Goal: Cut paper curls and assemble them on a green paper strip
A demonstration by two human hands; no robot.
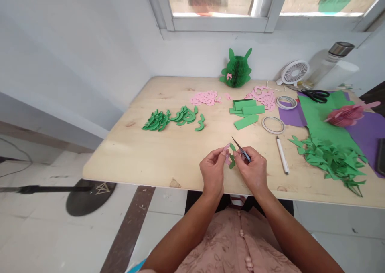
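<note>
My left hand (pixel 213 168) is closed, pinching a small curved pink paper piece (pixel 227 147) over the near part of the table. Against it sits a wavy green paper cutout (pixel 232 148), which the fingers of my right hand (pixel 252 165) grip on its right side. Tucked in that same hand is a slim tool (pixel 240 148) with a dark pointed tip aimed up and left; its exact kind is hard to make out. Beyond my hands lie green wavy cutouts (pixel 199 123) in small piles and curly pink paper cutouts (pixel 205 98).
Green paper strips (pixel 249 109), tape rolls (pixel 273 125) and a white pen (pixel 282 155) lie ahead and right. Green scraps (pixel 332 158) and black-handled scissors (pixel 315 95) rest on coloured sheets. A green honeycomb paper figure (pixel 237 70), a fan (pixel 294 71) and a bottle (pixel 326 64) stand behind.
</note>
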